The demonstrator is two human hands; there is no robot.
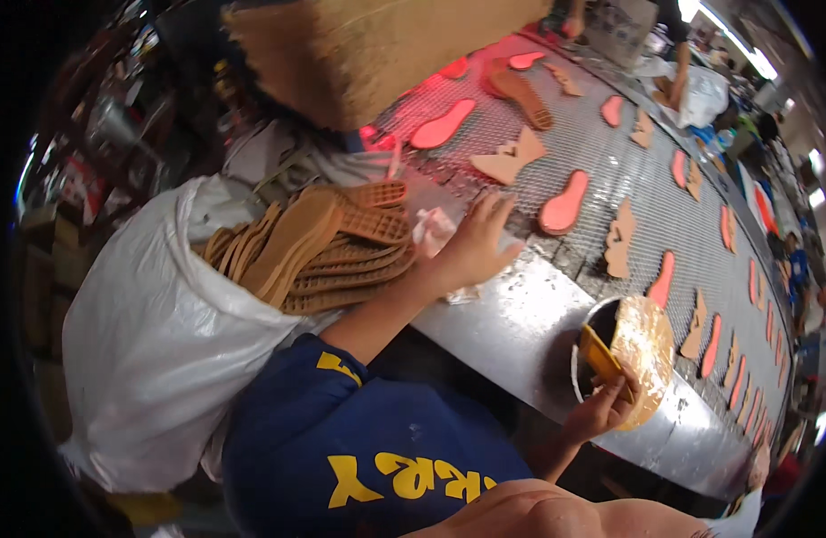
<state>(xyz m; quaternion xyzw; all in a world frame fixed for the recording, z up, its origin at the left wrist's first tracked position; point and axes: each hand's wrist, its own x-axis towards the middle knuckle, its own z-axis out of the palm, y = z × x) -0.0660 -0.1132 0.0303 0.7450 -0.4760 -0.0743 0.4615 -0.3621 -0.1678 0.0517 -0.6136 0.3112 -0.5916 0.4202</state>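
Note:
My left hand [474, 244] lies with fingers spread on the steel edge of the conveyor [521, 314], on a crumpled white cloth [434, 229] and holding nothing. Just beyond its fingertips a pink insole [564, 204] lies on the wire mesh belt [592, 143]. My right hand [599, 409] grips the yellow handle of a brush [603, 357] that dips into a round glue pot [630, 359] crusted with yellowish glue, standing on the steel edge.
A white plastic bag [153, 350] at my left holds a stack of tan shoe soles [328, 247]. Several pink insoles and tan cut pieces [510, 157] ride the belt. A straw-coloured bundle [368, 45] hangs over the belt's far end. Other people stand along the far right side [678, 45].

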